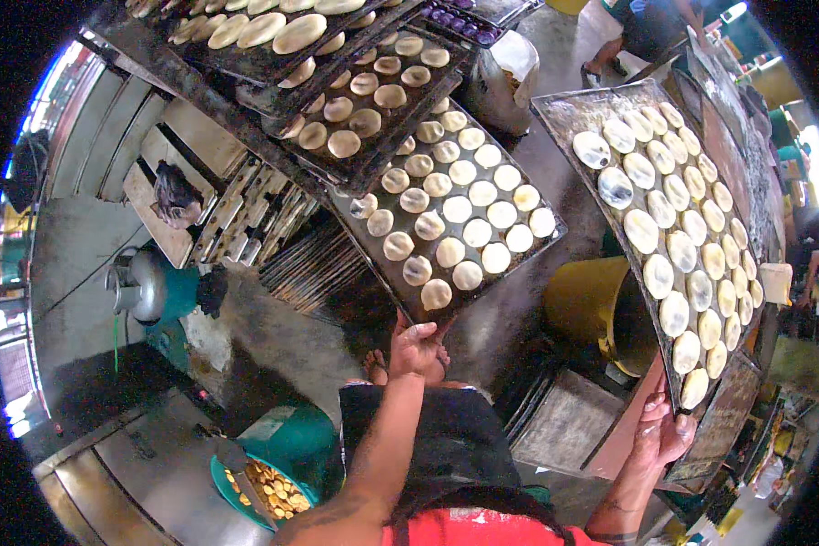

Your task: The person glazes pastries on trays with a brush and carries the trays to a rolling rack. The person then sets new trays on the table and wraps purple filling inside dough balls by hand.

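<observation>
My left hand (413,342) is closed on the near corner of a dark baking tray (393,289). Rows of flat, pale dough rounds (457,208) lie on that tray, and its far end sits under another tray in a stack. At the right, my right hand (662,431) grips the near corner of a second baking tray (601,116), which is tilted. Its dough rounds (641,231) are pale, a few with dark patches. The fingers of both hands are partly hidden under the trays.
More loaded trays (328,170) are stacked at the upper left. A yellow bin (584,296) stands between the two held trays. A green bucket (222,473) with small golden pieces is at the lower left, and a gas cylinder (159,284) stands farther left. Another person's leg (602,55) shows at the top right.
</observation>
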Tool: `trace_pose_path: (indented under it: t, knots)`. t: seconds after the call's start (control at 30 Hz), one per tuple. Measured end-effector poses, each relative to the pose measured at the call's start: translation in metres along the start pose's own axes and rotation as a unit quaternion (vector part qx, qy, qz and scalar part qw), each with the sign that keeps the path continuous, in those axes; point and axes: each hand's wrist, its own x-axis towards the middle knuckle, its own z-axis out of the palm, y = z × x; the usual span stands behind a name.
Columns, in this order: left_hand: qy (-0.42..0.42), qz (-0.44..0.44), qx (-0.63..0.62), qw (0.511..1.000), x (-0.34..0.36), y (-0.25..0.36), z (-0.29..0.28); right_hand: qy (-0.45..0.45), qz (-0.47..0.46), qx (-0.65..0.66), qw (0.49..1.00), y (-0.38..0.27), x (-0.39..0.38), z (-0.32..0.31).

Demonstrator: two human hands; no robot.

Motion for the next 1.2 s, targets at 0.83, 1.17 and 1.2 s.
trace_pose_path:
  t: [0.83, 1.17, 1.2]
  knots:
    - [-0.189, 0.269, -0.080, 0.941, 0.126, -0.025, 0.124, 0.051, 0.023, -0.036, 0.998, -0.021, -0.008, -0.001]
    - [-0.023, 0.331, 0.050, 0.942, 0.169, 0.114, 0.159, 0.133, 0.023, -0.155, 0.979, -0.005, -0.030, -0.007]
    - [-0.009, 0.348, 0.102, 0.932, 0.169, 0.123, 0.159, 0.204, 0.011, -0.296, 0.933, -0.002, -0.037, -0.012]
